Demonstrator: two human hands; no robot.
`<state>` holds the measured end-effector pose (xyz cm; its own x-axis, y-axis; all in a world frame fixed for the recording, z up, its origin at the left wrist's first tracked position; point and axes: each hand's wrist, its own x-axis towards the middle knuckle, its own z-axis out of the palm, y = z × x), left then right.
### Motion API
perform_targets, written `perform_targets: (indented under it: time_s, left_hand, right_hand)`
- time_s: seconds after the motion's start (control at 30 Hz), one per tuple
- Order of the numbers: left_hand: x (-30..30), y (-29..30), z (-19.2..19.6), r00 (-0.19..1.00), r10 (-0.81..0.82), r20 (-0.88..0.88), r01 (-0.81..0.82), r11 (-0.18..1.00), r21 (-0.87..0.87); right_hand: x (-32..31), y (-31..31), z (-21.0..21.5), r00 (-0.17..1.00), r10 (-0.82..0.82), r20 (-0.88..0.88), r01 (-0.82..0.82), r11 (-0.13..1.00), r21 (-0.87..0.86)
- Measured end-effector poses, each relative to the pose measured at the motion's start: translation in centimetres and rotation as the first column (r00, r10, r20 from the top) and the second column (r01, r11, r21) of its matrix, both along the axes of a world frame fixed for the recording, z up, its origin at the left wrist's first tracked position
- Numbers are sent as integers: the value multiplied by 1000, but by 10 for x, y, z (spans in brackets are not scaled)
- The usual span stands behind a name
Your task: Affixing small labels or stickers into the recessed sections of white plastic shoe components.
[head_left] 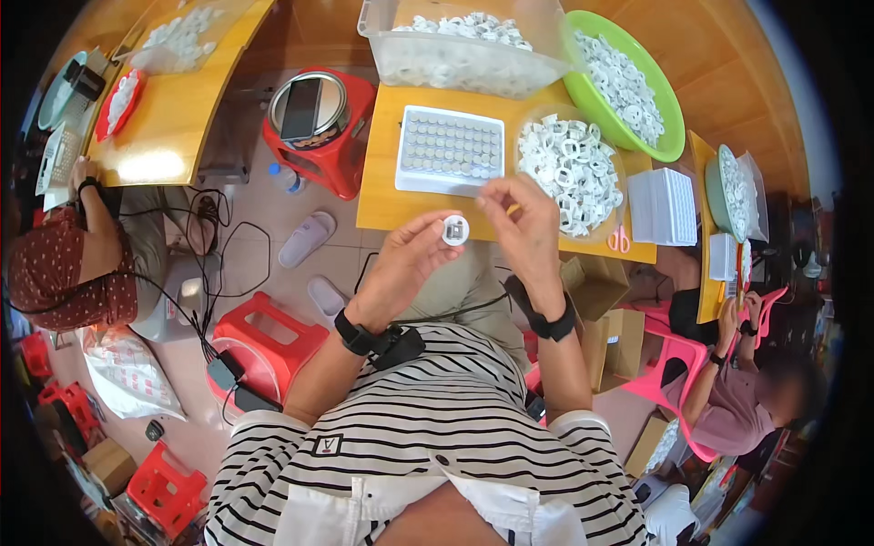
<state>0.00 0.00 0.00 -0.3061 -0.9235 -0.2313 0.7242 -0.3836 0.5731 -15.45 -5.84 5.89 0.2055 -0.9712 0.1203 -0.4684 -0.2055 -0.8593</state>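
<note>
Between the thumb and fingers of my left hand [408, 264] is a small round white plastic part [456, 238] with metal pieces showing in its middle. My right hand [523, 223] hovers just to the right of it, apart from it, thumb and fingertips pinched together. Whatever those fingers hold, if anything, is too small to make out. Beyond both hands a white tray [428, 185] stands on the wooden table, filled with rows of small round pieces. To its right sits a shallow clear dish [621, 196] heaped with white ring-shaped plastic parts.
A clear bin [455, 65] and a green basin [671, 127] of white parts stand at the back. Pink scissors [619, 239] and stacked white trays [663, 207] lie at the right. A red stool [341, 164] carries a round tin and phone. Co-workers sit on both sides.
</note>
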Motion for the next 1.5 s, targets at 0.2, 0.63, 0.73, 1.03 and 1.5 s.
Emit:
perform_targets:
  time_s: [0.2,0.63,0.73,1.03,1.5]
  left_hand:
    - [10,-3,7,996,63,-59,-61,997,38]
    - [9,-4,3,992,64,-112,-55,995,82]
    - [9,-4,3,993,61,-101,-52,994,92]
    - [9,-4,4,996,53,-75,-46,994,97]
    - [9,0,3,994,77,-81,-66,989,133]
  right_hand:
    - [23,-24,-12,980,-110,-168,36,920,-389]
    - [26,-28,-17,968,-128,-217,56,948,-312]
    - [23,-29,-20,963,-143,-226,67,946,-316]
    - [26,-28,-17,962,-151,-227,84,956,-280]
    - [19,-23,-17,887,-219,-407,-41,839,-542]
